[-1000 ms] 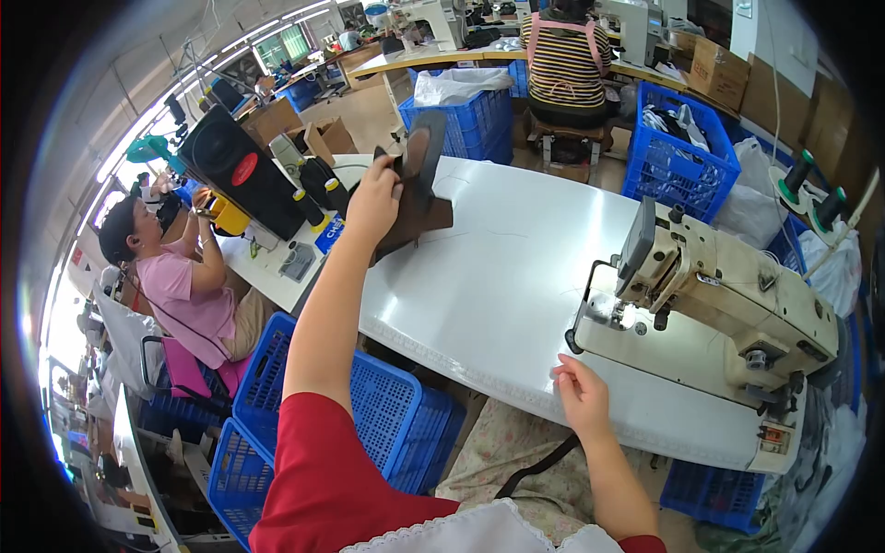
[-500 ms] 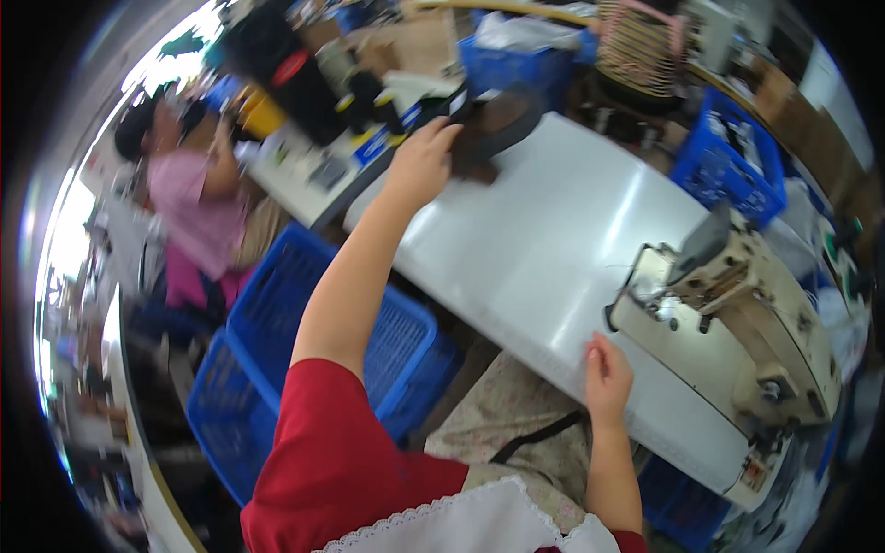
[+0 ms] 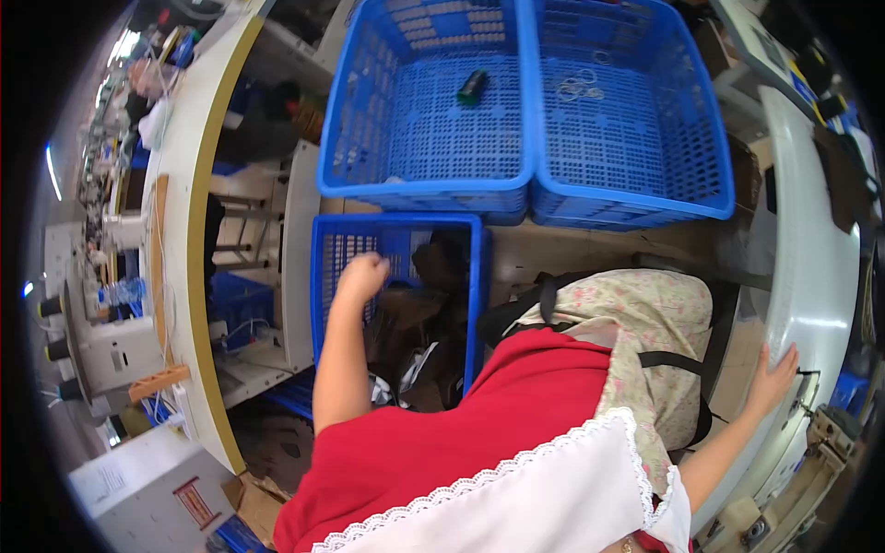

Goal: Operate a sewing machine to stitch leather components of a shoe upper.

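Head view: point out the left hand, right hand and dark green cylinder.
Left hand (image 3: 365,276): head view, middle of the curled hand.
Right hand (image 3: 771,379): head view, middle of the hand.
Dark green cylinder (image 3: 473,88): head view, its curved side.

From my remote post I see the blue rectangular lattice-walled crate (image 3: 398,219) as smooth, faintly shiny plastic; the dark brown flat pieces (image 3: 410,318) inside look leather-like, with a dull sheen. The long white surface (image 3: 809,286) reads smooth and glossy, catching a bright streak. I make out the red short-sleeved top (image 3: 479,396) as matt cloth, the white scalloped collar (image 3: 516,479) as cloth edged in textured lace, and the pale floral garment (image 3: 659,304) as matt, creased fabric.
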`<state>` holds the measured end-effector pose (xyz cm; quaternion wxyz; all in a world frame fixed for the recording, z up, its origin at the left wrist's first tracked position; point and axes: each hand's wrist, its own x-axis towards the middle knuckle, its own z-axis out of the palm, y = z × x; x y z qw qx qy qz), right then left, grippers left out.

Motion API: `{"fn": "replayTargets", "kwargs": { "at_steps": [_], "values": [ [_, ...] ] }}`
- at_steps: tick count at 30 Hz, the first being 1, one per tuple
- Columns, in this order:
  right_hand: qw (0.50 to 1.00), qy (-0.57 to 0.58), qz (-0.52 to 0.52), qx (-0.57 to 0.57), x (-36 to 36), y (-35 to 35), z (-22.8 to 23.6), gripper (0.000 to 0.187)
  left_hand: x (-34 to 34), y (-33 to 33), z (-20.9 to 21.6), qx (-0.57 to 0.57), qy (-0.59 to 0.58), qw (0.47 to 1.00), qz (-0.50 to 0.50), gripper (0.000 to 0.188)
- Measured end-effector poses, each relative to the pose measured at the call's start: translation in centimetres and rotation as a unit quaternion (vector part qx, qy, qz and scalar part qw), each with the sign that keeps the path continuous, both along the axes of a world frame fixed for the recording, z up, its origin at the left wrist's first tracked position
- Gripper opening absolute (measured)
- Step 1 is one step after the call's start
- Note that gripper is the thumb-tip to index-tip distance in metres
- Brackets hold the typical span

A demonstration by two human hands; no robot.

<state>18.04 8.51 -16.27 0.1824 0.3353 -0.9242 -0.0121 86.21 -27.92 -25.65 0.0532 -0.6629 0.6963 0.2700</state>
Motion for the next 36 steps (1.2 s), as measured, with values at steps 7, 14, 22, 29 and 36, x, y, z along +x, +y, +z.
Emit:
{"fn": "replayTargets", "kwargs": {
  "at_steps": [7,14,22,29,36],
  "values": [
    [0.998,-0.059,-0.008,-0.004,-1.5,-0.1,0.3,0.077,6.4,14.1,-17.7,0.235,-0.040,0.964,0.120,0.044],
    [0.991,-0.126,-0.031,-0.007,-3.1,2.1,0.7,0.073,1.4,7.6,-22.0,0.178,-0.142,0.968,-0.110,0.080],
    [0.971,-0.226,-0.073,-0.030,1.1,2.5,2.5,0.067,1.8,5.0,-25.7,0.351,-0.244,0.901,-0.077,0.064],
    [0.964,-0.224,-0.128,-0.060,2.5,2.2,3.5,0.065,0.6,9.0,-25.3,0.326,-0.257,0.889,-0.194,0.046],
    [0.978,-0.185,-0.058,-0.071,1.8,3.7,1.9,0.060,6.4,8.7,-29.3,0.267,-0.168,0.933,0.171,0.064]
  ]
}}
